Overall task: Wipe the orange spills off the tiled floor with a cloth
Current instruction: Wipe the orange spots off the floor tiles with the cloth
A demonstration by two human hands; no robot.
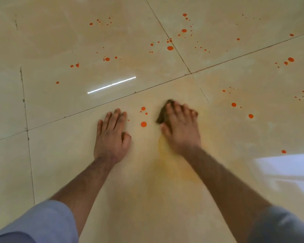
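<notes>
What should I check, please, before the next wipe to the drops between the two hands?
1. Cloth under the right hand: ok, the hand presses on it, though blurred.
2. Left hand flat on the floor for support: ok.
3. Left hand clear of the drops: ok, they lie beside its fingers, untouched.
4. Path from cloth to drops free: ok, only bare tile between.
5. Area already wiped is clean: not ok, a yellow smear shows near the right wrist.
6. Cloth still clean enough: cannot tell, mostly hidden by the hand.
</notes>
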